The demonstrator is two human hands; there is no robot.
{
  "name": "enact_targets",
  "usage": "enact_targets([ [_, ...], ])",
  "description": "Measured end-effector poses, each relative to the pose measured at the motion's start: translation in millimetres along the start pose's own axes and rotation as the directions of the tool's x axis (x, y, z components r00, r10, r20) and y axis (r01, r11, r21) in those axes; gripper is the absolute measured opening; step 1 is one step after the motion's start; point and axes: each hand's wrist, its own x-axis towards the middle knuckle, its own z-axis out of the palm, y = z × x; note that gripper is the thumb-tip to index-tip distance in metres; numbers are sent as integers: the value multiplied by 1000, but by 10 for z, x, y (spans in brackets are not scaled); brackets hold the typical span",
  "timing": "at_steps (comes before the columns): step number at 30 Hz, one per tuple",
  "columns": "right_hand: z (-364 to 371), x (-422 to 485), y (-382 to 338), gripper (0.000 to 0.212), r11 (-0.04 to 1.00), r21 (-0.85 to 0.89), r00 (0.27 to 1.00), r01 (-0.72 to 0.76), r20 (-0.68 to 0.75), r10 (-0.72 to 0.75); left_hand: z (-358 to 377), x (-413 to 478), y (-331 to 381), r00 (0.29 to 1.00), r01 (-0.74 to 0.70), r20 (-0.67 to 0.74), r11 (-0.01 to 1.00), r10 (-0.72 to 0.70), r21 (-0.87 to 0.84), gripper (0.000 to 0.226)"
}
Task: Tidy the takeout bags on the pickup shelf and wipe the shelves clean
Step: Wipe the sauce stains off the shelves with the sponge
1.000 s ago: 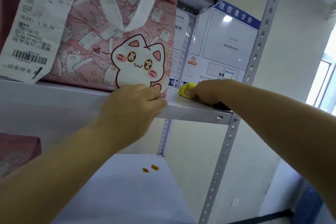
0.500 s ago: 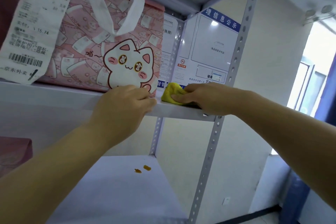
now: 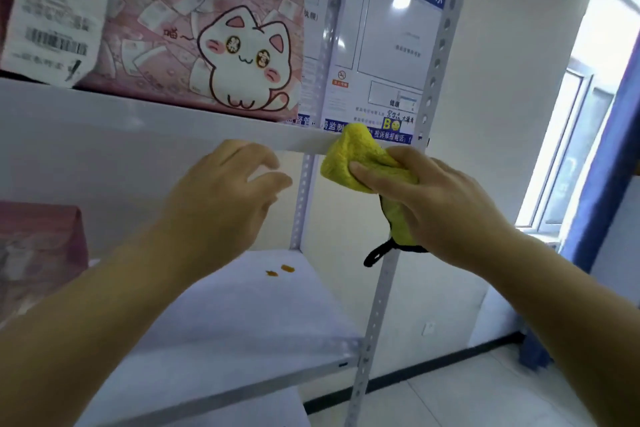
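A pink takeout bag (image 3: 166, 45) with a white cat print and white handles stands on the upper shelf (image 3: 138, 114); a long receipt (image 3: 55, 10) hangs on its left side. My right hand (image 3: 436, 204) grips a bunched yellow cloth (image 3: 360, 159) just below and in front of that shelf's front edge, and a black loop dangles under the hand. My left hand (image 3: 221, 198) hovers below the shelf edge, fingers apart, holding nothing. On the lower shelf (image 3: 242, 322) lie two small orange crumbs (image 3: 280, 270).
Another pink bag (image 3: 38, 250) sits at the left on the lower shelf. A perforated metal upright (image 3: 433, 80) frames the right side, with a notice board (image 3: 384, 45) behind it. A window (image 3: 581, 114) and tiled floor lie to the right.
Both hands have come off the upper shelf and dropped below its front edge. The right hand pulled the yellow cloth off the shelf; the left hand opened its fingers.
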Motion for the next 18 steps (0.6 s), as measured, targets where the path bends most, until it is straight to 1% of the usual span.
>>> enact_targets([
  [2,80,-170,-143,72,997,82,999,-4,51,-1,23,-183,44,999,13,52,999,-11,-35,23],
  [5,281,-361,-363,69,977,205,977,-65,214,20,73,-498,53,989,36,149,997,-25,-73,23],
  [8,622,-461,-575,69,969,207,899,-139,436,36,121,-838,48,961,105,266,990,-78,-90,23],
  [10,886,-485,-709,65,966,188,858,-175,511,56,164,-1050,54,930,156,347,984,-118,-84,24],
  [13,1266,-458,-926,65,950,154,819,-273,555,145,256,-1317,43,874,227,453,972,-175,-61,25],
  [16,1572,-394,-1129,63,924,76,815,-375,502,290,372,-1505,7,815,293,536,955,-222,-49,24],
  [17,1658,-378,-1183,63,915,80,816,-396,488,311,414,-1547,-6,802,311,549,949,-236,-47,24],
  [18,1740,-371,-1229,62,908,107,810,-404,503,301,459,-1583,-21,789,328,560,944,-251,-40,25],
])
